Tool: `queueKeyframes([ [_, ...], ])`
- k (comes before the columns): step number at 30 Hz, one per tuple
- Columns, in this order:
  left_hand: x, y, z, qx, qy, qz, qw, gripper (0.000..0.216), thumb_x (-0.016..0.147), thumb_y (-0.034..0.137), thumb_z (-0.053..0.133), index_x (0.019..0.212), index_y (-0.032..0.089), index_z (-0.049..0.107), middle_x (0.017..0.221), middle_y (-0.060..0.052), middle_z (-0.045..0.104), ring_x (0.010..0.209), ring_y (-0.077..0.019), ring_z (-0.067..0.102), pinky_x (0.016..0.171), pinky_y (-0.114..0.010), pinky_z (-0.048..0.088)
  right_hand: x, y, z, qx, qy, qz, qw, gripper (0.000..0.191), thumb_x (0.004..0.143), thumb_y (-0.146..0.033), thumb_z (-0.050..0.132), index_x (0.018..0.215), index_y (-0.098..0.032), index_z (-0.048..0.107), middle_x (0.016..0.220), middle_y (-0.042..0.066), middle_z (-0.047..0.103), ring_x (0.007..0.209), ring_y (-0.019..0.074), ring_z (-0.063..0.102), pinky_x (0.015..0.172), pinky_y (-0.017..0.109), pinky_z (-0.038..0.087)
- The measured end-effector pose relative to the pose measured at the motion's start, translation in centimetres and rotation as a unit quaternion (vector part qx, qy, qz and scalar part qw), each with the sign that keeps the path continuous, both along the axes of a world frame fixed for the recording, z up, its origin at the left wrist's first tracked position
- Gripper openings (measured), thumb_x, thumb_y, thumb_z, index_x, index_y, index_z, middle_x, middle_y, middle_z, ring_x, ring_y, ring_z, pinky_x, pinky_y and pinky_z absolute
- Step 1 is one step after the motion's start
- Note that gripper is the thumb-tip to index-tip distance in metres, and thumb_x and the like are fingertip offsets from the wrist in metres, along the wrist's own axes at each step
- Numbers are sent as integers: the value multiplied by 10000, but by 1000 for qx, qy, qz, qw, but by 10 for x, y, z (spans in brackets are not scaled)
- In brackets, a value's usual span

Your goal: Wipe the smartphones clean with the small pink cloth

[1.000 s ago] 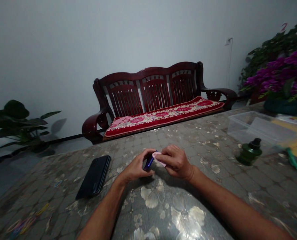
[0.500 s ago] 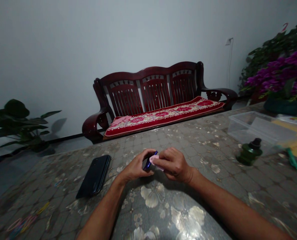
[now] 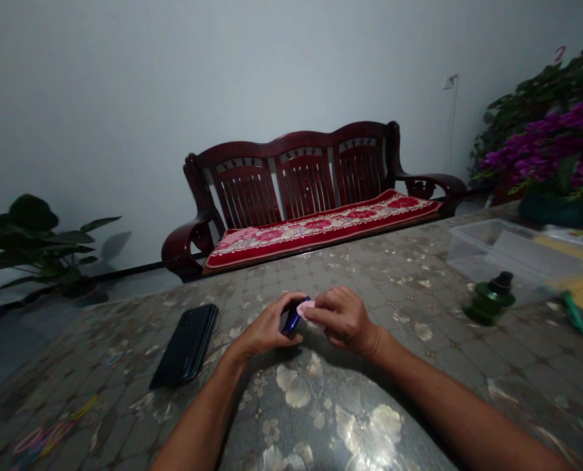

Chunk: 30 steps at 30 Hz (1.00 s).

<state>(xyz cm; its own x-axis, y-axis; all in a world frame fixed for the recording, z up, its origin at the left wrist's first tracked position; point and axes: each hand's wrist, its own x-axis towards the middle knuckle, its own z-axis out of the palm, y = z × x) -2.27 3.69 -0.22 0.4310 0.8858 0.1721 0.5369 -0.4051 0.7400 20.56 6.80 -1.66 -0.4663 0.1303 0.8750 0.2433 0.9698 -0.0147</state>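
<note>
My left hand [image 3: 270, 326] is closed around the edges of a small, flat, shiny blue object [image 3: 292, 320], held tilted just above the table; I cannot make out its kind. Between the fingers of my right hand [image 3: 345, 317] is a small pale pink piece [image 3: 305, 308], perhaps a pad or cloth. Its edge is at the blue object's upper right side, seemingly touching it. A dark smartphone [image 3: 185, 345] lies to the left of my left hand.
Colourful rubber bands [image 3: 46, 439] lie at the lower left of the patterned table [image 3: 320, 265]. On the right are a green bottle [image 3: 490, 301], a clear plastic box [image 3: 475, 245], a green tool [image 3: 574, 313] and purple flowers [image 3: 556, 140]. A wooden bench [image 3: 301, 163] stands behind.
My right hand has shifted slightly up and to the right with the pink piece, along the blue object, uncovering more of its blue face. My left hand stays nearly still.
</note>
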Motion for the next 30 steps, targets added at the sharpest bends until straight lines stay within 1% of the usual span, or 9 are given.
queueKeyframes([
  [7, 1, 0, 0, 4, -9, -2, 1000, 726, 631, 209, 769, 1314, 205, 520, 1268, -82, 621, 1175, -280, 586, 1054, -394, 437, -1, -3, 2, 42, 1, 12, 999, 295, 944, -219, 532, 1218, -261, 634, 903, 51, 692, 761, 190, 583, 655, 327, 395],
  [9, 2, 0, 1, 5, -1, 4, 1000, 725, 629, 205, 768, 1311, 206, 524, 1269, -81, 622, 1182, -283, 583, 1054, -393, 434, -2, 0, 3, 1, 14, 17, 1000, 275, 949, -209, 530, 1188, -255, 658, 890, 52, 681, 759, 184, 586, 658, 319, 418],
  [13, 3, 0, 2, 19, 18, 20, 999, 738, 629, 217, 783, 1319, 199, 522, 1301, -98, 602, 1221, -306, 559, 1075, -411, 417, -2, 6, 4, -156, 95, 59, 981, 262, 939, -141, 547, 1123, -251, 698, 895, 52, 660, 819, 177, 620, 695, 296, 490],
  [16, 5, 0, 1, 30, 32, 30, 999, 724, 628, 200, 778, 1309, 205, 533, 1296, -95, 600, 1221, -312, 557, 1082, -420, 414, -2, 7, 6, -201, 108, 104, 968, 265, 919, -124, 579, 1122, -243, 701, 871, 43, 672, 795, 172, 631, 694, 289, 508],
  [18, 5, 0, 1, 31, 31, 25, 999, 707, 628, 183, 764, 1297, 203, 536, 1277, -90, 605, 1209, -303, 563, 1072, -410, 421, -2, 4, 6, -186, 74, 124, 972, 273, 919, -124, 573, 1137, -234, 697, 873, 50, 677, 774, 168, 627, 682, 283, 503],
  [20, 6, -1, 1, 30, 23, 15, 999, 697, 633, 175, 753, 1293, 199, 533, 1266, -90, 609, 1198, -294, 569, 1065, -398, 426, -2, 2, 5, -140, 33, 129, 981, 289, 925, -136, 555, 1168, -225, 685, 891, 64, 674, 773, 170, 617, 674, 282, 494],
  [23, 5, -1, 1, 30, 19, 11, 999, 691, 639, 185, 755, 1294, 196, 532, 1266, -92, 612, 1191, -293, 573, 1061, -400, 429, -1, 3, -1, -78, 4, 102, 992, 333, 917, -144, 545, 1219, -225, 659, 897, 68, 659, 771, 178, 597, 669, 288, 481],
  [27, 5, 0, 0, 33, 20, 4, 999, 686, 647, 213, 771, 1293, 199, 539, 1278, -90, 609, 1200, -296, 569, 1071, -416, 424, 1, 11, -7, -89, 35, 42, 995, 388, 887, -88, 530, 1221, -243, 652, 873, 49, 627, 756, 173, 586, 665, 278, 478],
  [30, 5, 0, -2, 39, 23, 2, 999, 690, 636, 205, 775, 1288, 201, 547, 1273, -86, 612, 1192, -293, 573, 1064, -410, 430, 2, 11, -8, -86, 32, 49, 995, 391, 883, -91, 538, 1225, -248, 646, 873, 49, 631, 753, 172, 586, 664, 280, 474],
])
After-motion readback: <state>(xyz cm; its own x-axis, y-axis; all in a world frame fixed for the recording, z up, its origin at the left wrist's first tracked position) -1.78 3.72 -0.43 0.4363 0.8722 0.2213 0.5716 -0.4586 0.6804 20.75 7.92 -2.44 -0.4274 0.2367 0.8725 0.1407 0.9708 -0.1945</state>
